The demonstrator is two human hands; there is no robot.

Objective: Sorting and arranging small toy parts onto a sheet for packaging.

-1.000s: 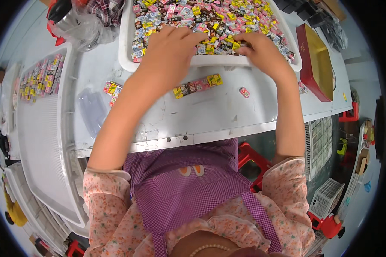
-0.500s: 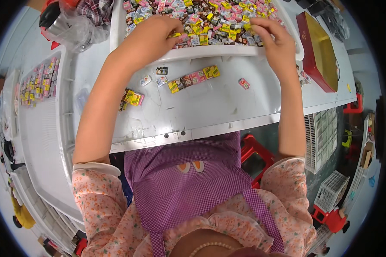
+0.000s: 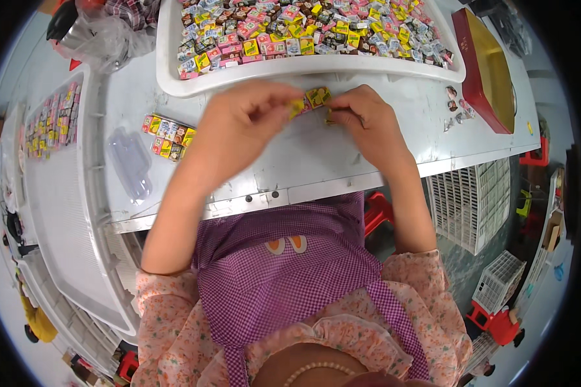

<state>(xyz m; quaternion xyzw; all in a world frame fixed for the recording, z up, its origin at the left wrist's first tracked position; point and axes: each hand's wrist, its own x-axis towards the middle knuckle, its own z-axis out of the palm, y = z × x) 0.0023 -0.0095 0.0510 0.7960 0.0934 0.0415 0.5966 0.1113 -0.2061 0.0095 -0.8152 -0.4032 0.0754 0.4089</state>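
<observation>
My left hand (image 3: 248, 119) is above the table in front of the white tray, its fingertips pinched on a small yellow block-shaped packet (image 3: 295, 107). To its right, my right hand (image 3: 366, 126) is closed, with a yellow packet (image 3: 330, 117) showing at its fingertips. Between the hands lies the end of a row of packets (image 3: 317, 97); my left hand hides the rest. The white tray (image 3: 252, 72) beyond holds many loose yellow, pink, brown and white packets. Left of my left forearm sits a grouped block of the same packets (image 3: 168, 137), partly covered by the arm.
A clear plastic shell (image 3: 130, 164) lies at the table's left. Beside it, a white tray (image 3: 61, 226) holds rows of packets. A red box with a gold inside (image 3: 487, 71) stands at the right, near some loose wrappers (image 3: 457, 115). White crates (image 3: 471, 200) stand below the table.
Both hands have come back from the tray to the row on the table, closer together. The grouped packets and clear shell at the left show more fully.
</observation>
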